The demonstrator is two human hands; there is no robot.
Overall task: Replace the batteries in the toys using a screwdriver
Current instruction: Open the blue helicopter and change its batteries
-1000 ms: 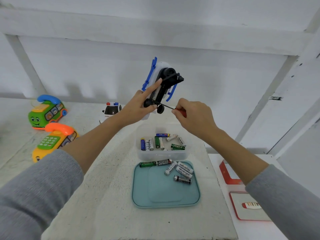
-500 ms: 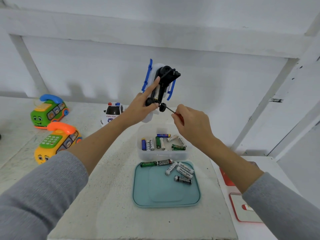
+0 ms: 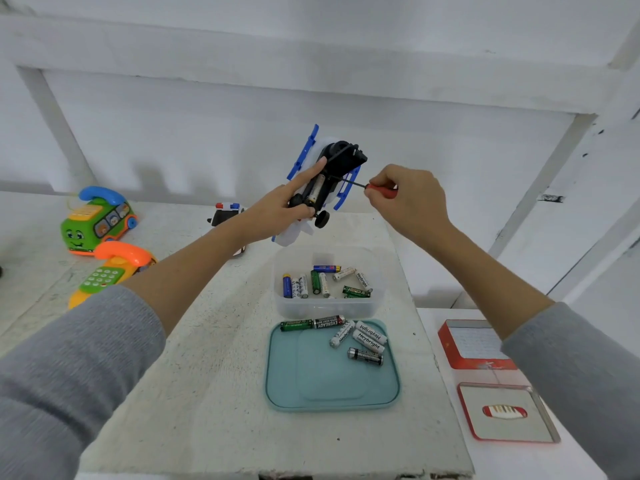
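My left hand grips a white, blue and black toy vehicle, held up in the air with its black underside turned toward me. A battery shows in its open compartment, under my extended forefinger. My right hand pinches a red-handled screwdriver whose thin black shaft points left at the toy's underside. Below stand a clear tub with several batteries and a teal lid with several more batteries lying on it.
A green bus phone toy, an orange and yellow phone toy and a police car toy, partly behind my left arm, sit at the left. A red tin and its lid lie at the right. White wall behind.
My right hand has risen and moved right, so the screwdriver now points at the toy higher up, near its middle instead of by the wheel. My left hand keeps holding the toy.
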